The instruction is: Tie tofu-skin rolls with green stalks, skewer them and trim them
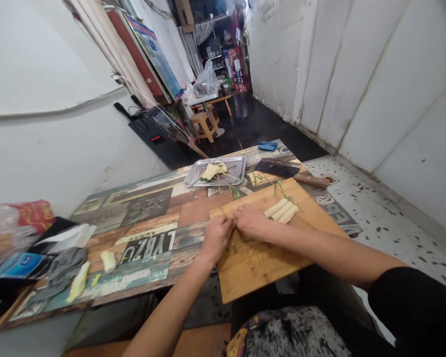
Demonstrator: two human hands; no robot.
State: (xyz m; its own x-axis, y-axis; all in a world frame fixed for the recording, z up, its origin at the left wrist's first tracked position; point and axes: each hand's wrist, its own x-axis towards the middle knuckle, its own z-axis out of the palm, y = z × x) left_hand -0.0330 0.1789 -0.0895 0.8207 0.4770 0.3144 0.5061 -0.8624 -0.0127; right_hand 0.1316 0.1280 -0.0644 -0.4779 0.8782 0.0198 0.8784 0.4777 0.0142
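Observation:
Both of my hands meet over the left part of a wooden cutting board (pixel 260 265). My left hand (pixel 217 235) is closed, its fingertips pinched beside the right hand's. My right hand (pixel 253 223) is closed too, fingers curled down near the board. Whatever lies between the fingers is too small or hidden to name. Just beyond my right wrist, several pale yellow rolls (pixel 284 210), apparently tofu skin with green leaves inside, lie side by side. Bits of green herb (pixel 278 187) stick out along the board's far edge.
Behind the board is a metal tray (pixel 241 168) with skewered pale rolls (pixel 213 171). A cleaver (pixel 278 167) lies at the far right, near a blue object (pixel 267 146). A grey cloth (pixel 65 270), pale yellow pieces (pixel 108 261) and plastic packaging (pixel 18 233) are at left.

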